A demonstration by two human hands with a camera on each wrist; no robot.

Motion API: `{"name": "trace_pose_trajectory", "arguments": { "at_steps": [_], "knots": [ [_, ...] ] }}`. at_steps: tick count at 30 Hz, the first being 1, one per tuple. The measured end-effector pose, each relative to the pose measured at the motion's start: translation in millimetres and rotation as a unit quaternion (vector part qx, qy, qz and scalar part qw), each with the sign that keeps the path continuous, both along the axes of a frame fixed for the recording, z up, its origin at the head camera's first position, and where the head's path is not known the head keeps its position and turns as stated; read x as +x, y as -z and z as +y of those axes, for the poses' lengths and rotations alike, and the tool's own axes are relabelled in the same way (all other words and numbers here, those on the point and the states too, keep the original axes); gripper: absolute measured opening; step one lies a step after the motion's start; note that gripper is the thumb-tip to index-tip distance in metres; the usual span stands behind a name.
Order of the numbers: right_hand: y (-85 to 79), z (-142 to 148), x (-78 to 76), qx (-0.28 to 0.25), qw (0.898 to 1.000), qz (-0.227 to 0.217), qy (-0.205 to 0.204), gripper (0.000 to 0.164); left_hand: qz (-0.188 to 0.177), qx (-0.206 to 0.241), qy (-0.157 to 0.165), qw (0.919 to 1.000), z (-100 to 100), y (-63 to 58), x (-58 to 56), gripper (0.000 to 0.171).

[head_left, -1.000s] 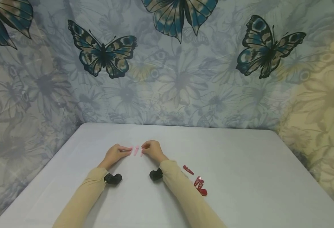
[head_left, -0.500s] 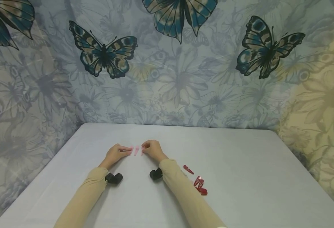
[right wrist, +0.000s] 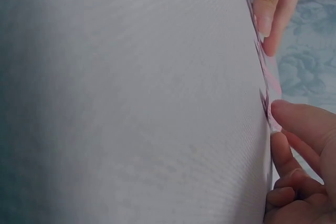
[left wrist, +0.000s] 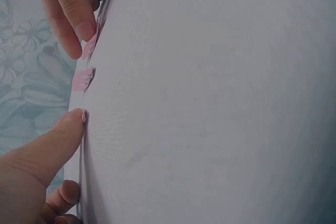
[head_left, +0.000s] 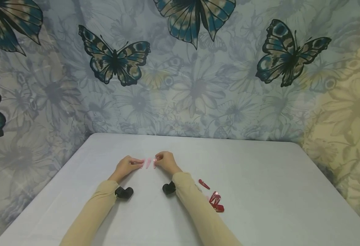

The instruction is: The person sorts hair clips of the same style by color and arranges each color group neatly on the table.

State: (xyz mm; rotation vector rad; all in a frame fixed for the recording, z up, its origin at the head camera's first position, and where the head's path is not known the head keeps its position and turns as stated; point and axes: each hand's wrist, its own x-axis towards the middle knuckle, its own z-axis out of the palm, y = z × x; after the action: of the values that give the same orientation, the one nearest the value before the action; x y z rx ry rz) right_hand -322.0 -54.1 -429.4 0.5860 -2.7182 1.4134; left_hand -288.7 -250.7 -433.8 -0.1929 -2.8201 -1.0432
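Three pink snap hair clips stand side by side on the white table, roughly parallel. My left hand (head_left: 127, 167) pinches the left pink hair clip (head_left: 142, 163) between thumb and fingers. At the other end of the row, my right hand (head_left: 166, 162) pinches the right pink hair clip (head_left: 154, 163), its fingers covering part of it. Between the two hands lies the middle pink hair clip (left wrist: 83, 80), touched by neither. In the right wrist view the right thumb (right wrist: 296, 116) presses at its clip near the table surface.
Right of the right sleeve (head_left: 195, 205) lies a single red hair clip (head_left: 204, 184). Nearer the front is a small pile of red hair clips (head_left: 216, 198), partly beside the sleeve. A butterfly-patterned cloth (head_left: 195, 89) hangs behind the white table (head_left: 260, 177).
The whole head view has shifted slightly. Both hands stay at the same two pink hair clips, with no clear movement.
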Motion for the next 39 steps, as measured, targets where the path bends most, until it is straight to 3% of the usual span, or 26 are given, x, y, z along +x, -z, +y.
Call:
{"name": "trace_pose_trajectory", "arguments": {
  "at_steps": [5, 12, 18, 22, 27, 31, 39],
  "knots": [
    [-2.8, 1.4, -0.2, 0.015, 1.000, -0.015, 0.004, 0.019, -0.004, 0.003, -0.001, 1.0000, 2.6, -1.6, 0.3, 0.023],
    [-2.7, 3.7, 0.7, 0.010, 1.000, -0.004, 0.019, 0.013, 0.008, 0.017, 0.012, 0.9998, 6.3, -1.7, 0.5, 0.024],
    [0.3, -2.9, 11.0, -0.013, 0.999, -0.036, 0.013, 0.014, 0.006, -0.003, 0.003, 1.0000, -1.7, 3.6, 8.5, 0.025],
    [-2.1, -4.3, 17.8, -0.032, 0.997, -0.058, 0.031, 0.016, 0.007, -0.001, 0.012, 0.9999, -5.0, 2.9, 11.3, 0.024],
    [-9.6, 1.5, 19.1, -0.050, 0.992, -0.101, 0.061, 0.024, 0.001, -0.001, 0.014, 0.9999, -4.4, 0.0, 7.2, 0.025],
    [-15.1, 8.6, 17.5, -0.035, 0.990, -0.120, 0.066, 0.028, -0.002, -0.010, 0.006, 0.9999, -3.6, -0.8, 4.2, 0.025],
    [-37.4, 30.5, 22.7, -0.034, 0.992, -0.105, 0.063, 0.025, 0.008, -0.012, 0.007, 0.9999, -1.9, -0.6, 2.6, 0.025]
  ]
}}
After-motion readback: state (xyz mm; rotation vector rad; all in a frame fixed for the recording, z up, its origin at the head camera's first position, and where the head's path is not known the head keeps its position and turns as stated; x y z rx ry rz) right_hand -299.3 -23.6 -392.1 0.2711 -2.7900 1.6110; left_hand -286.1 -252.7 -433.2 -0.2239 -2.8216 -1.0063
